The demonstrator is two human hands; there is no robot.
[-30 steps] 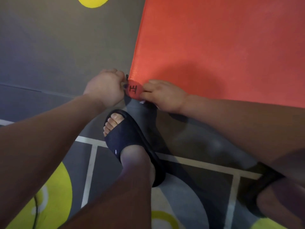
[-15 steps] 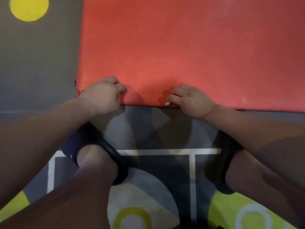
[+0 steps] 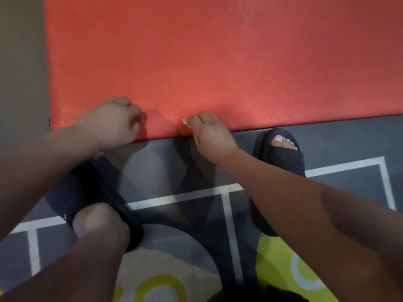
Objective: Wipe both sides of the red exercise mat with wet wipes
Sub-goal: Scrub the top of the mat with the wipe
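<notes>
The red rectangular exercise mat (image 3: 218, 62) is showing a fine pebbled grain, looking like foam or rubber, and is catching the light with a faint sheen towards its near edge. The grey printed floor covering (image 3: 349, 147) with white lines is looking smooth and matt. The dark navy slide sandals (image 3: 283, 162) are appearing matt and rubbery.

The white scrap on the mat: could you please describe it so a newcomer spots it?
Follow the near edge of the big red mat to the right hand. Pinched at its fingertips is a small white scrap, possibly a wet wipe. It is the only white thing on the red surface; the left hand shows none.
</notes>
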